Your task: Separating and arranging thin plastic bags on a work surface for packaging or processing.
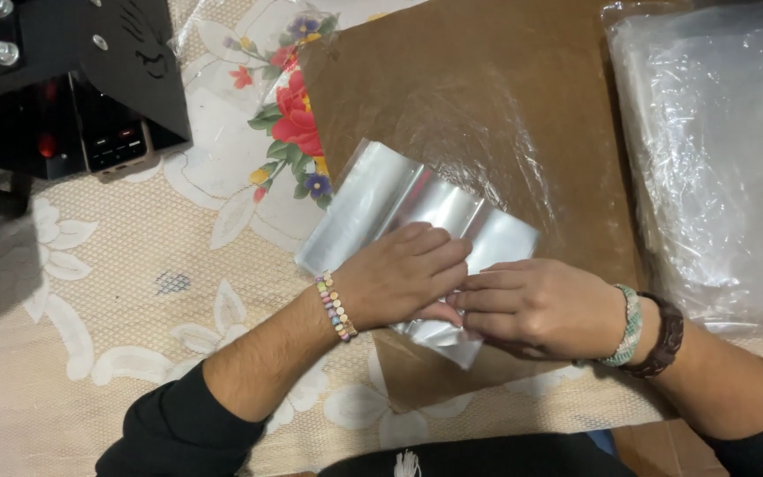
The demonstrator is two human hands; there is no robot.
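A: What lies under everything?

B: A cream lace tablecloth with printed flowers [134, 291], and on it a large brown cardboard sheet [505, 115] giving a flat, firm base. At three o'clock sits a stack of clear plastic bags [717, 150], within reach.

A: And the hands?

B: Both press a glossy clear plastic sleeve [381, 199] at the board's seven o'clock edge. The left hand [404, 274] lies flat, fingers extended and together, pinning it. The right hand [536, 305] curls lightly onto its lower edge, apparently creasing it.
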